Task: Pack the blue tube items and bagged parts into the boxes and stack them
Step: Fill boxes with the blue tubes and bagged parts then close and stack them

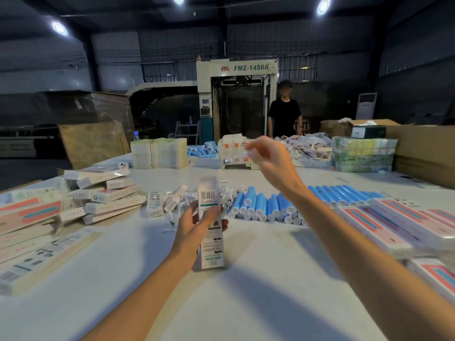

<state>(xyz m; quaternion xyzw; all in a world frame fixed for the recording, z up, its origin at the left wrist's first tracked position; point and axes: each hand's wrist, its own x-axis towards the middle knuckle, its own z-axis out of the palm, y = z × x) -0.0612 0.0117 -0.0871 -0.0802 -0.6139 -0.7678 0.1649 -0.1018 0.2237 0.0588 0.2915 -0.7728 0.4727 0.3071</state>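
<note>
The left hand [194, 225] gripped the long white cardboard box [209, 193] upright, likely so the right hand [268, 156], pinching a small clear plastic bag [234, 159] above it, could drop that in.

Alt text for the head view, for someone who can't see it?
The left hand grips an upright white box; the raised right hand pinches a clear bagged part. Blue tubes lie in rows on the table behind, boxes piled at left.
</note>
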